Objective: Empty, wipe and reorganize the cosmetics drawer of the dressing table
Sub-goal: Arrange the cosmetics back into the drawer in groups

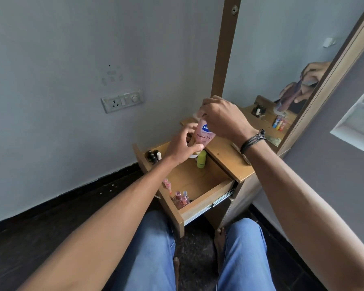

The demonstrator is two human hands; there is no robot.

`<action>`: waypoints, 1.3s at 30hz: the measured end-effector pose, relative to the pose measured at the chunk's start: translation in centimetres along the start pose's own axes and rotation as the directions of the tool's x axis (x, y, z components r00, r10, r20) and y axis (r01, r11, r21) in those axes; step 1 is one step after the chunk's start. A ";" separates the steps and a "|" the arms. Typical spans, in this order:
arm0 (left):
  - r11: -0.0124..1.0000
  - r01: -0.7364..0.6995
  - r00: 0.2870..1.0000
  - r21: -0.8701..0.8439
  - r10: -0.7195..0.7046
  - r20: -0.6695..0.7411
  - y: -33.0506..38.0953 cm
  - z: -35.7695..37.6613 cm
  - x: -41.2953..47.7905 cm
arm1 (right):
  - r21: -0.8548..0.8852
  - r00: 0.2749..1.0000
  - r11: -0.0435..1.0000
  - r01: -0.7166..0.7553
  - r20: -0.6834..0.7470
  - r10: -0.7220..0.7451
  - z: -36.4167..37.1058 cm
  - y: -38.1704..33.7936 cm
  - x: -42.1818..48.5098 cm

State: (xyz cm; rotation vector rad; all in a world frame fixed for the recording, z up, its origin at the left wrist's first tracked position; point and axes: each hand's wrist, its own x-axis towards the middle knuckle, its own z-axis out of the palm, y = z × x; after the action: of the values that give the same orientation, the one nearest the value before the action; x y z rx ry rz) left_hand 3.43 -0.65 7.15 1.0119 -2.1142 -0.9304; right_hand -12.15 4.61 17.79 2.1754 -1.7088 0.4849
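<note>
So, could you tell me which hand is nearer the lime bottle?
Left: the left hand grips the pink bottle low, just above the lime bottle; the right hand grips the pink one's top, higher.

**Wooden drawer stands open beneath dressing bench**

A wooden drawer point(206, 199) stands pulled out from under the bench point(225, 153), above a dark floor point(51, 217). In the drawer's far left corner a cluster of dark bottles point(152, 156) stands upright, with a white-capped bottle point(159, 155) just beside them. A yellow-green bottle point(201, 160) stands upright at the far side, close to the bench edge. Pink tubes point(167, 184) lie along the left wall, and several pink bottles point(181, 198) crowd the near left corner. On the bench top lies a thin pale object point(239, 150), partly hidden behind a forearm; what it is cannot be told.
</note>
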 end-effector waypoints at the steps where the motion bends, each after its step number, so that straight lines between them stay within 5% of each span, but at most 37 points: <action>1: 1.000 0.024 0.999 0.003 -0.024 0.034 -0.4 0.0 -0.5 | 0.013 1.000 1.000 -0.002 0.016 0.001 0.2 -0.5 0.0; 8: 0.987 0.154 0.986 0.036 -0.155 0.055 -2.3 0.5 -3.0 | 0.191 0.999 0.981 -0.038 0.014 0.036 3.3 -3.3 -0.9; 15: 0.896 0.423 0.902 -0.134 -0.430 -0.025 -4.2 1.5 -2.9 | 0.437 0.923 0.841 -0.320 -0.056 0.381 9.0 -5.0 -4.8; 21: 0.768 0.551 0.799 -0.326 -0.598 -0.060 -7.1 2.4 -2.9 | 0.520 0.845 0.670 -0.530 0.255 0.471 14.7 -6.3 -9.3; 27: 0.736 0.585 0.778 -0.341 -0.628 -0.022 -8.2 3.2 -2.9 | 0.514 0.789 0.603 -0.610 0.327 0.520 17.3 -7.2 -10.6; 32: 0.796 0.601 0.788 -0.068 -0.605 -0.115 -8.5 3.2 -3.0 | 0.500 0.753 0.568 -0.654 0.358 0.552 18.3 -7.2 -11.1; 39: 0.847 0.438 0.891 0.302 -0.365 -0.271 -8.1 3.5 -4.5 | 0.369 0.702 0.599 -0.711 0.412 0.580 19.5 -6.8 -12.4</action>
State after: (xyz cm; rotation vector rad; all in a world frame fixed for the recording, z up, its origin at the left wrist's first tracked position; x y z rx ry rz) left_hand 6.30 0.43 -2.29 1.7162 -1.9665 -0.5960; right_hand -7.08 7.83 -5.55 1.8723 -2.8209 0.9729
